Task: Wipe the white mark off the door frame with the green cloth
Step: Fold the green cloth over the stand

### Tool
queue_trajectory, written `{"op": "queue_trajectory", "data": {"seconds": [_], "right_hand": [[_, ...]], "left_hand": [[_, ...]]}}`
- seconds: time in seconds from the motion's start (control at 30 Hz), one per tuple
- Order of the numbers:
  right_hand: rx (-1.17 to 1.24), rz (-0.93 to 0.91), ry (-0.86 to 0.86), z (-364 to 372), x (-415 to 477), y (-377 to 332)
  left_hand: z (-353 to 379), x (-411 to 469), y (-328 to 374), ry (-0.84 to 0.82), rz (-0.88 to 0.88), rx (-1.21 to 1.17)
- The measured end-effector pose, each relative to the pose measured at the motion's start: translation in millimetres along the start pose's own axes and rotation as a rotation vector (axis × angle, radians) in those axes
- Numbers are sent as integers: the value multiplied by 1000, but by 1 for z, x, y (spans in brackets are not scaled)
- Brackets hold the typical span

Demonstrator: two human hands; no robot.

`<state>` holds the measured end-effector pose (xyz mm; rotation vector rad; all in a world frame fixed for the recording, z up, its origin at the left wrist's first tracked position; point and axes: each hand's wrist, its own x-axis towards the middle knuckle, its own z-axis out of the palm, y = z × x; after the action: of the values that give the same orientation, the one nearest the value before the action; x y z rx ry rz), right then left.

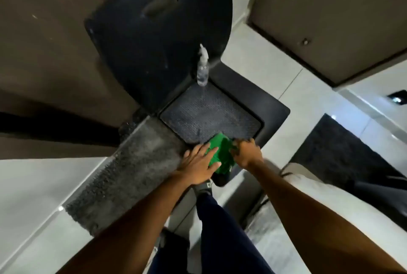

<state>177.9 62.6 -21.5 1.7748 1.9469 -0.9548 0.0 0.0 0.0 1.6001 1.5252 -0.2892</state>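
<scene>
Two bare forearms reach down from the camera to a folded green cloth (220,154) lying on the near edge of a dark rectangular doormat (211,115). The left hand (198,163) lies flat on the cloth, fingers spread wide; the right hand (246,152) is curled, pinching the cloth's far-right edge. Beyond the mat's far corner stands a clear plastic spray bottle (202,66). The cloth looks light, soft and limp; bunching it into the palm should grip best. No white mark can be made out.
</scene>
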Motion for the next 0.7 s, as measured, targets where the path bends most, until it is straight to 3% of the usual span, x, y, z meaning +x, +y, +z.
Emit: {"op": "queue_trajectory", "data": {"seconds": [0.13, 0.3, 0.4, 0.47, 0.57, 0.7], "right_hand": [[-53, -16, 107, 18, 23, 6], [37, 143, 48, 36, 43, 5], [151, 209, 49, 41, 46, 3], [289, 228, 9, 40, 45, -1], [547, 106, -28, 35, 37, -8], [654, -63, -82, 19, 18, -21]], "left_hand": [[6, 39, -2, -37, -5, 55], [24, 68, -10, -130, -78, -86], [29, 65, -13, -86, -70, -203], [22, 57, -17, 31, -73, -308], [3, 43, -28, 254, -95, -354], [-14, 18, -43, 208, -71, -368]]}}
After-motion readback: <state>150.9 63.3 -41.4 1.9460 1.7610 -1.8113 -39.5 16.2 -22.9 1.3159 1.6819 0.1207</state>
